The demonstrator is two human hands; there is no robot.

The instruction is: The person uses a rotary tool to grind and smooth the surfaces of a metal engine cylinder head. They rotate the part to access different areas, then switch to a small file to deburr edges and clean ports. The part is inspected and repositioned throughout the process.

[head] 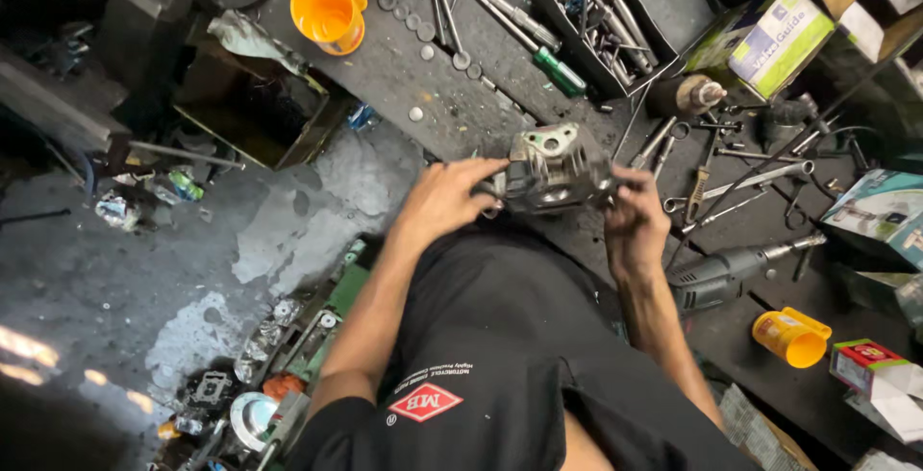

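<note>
Both hands grip a grey finned metal engine cylinder (553,171), held just above the near edge of a dark, cluttered tabletop (404,67). The left hand (444,200) clasps its left side, with the fingers (486,167) curled over the top corner; the right hand (632,219) closes on its right side, thumb and fingertips pressed against the fins. The cylinder's flat top face, with a round bore opening, is tilted up toward the camera. Just to the right of the right hand an electric drill (735,269) lies on the tabletop, and beyond it spanners and other loose hand tools (711,183) are scattered. Farther back sits a black tray of tools and bolts (601,19), with a green-handled screwdriver (560,72) beside it. An orange plastic jug (329,12) stands at the far left of the tabletop, and a smaller yellow cup (790,336) lies near the drill. Cardboard boxes (769,38) are stacked to the right. Engine parts lie on the wet concrete floor (144,269) to the left.
</note>
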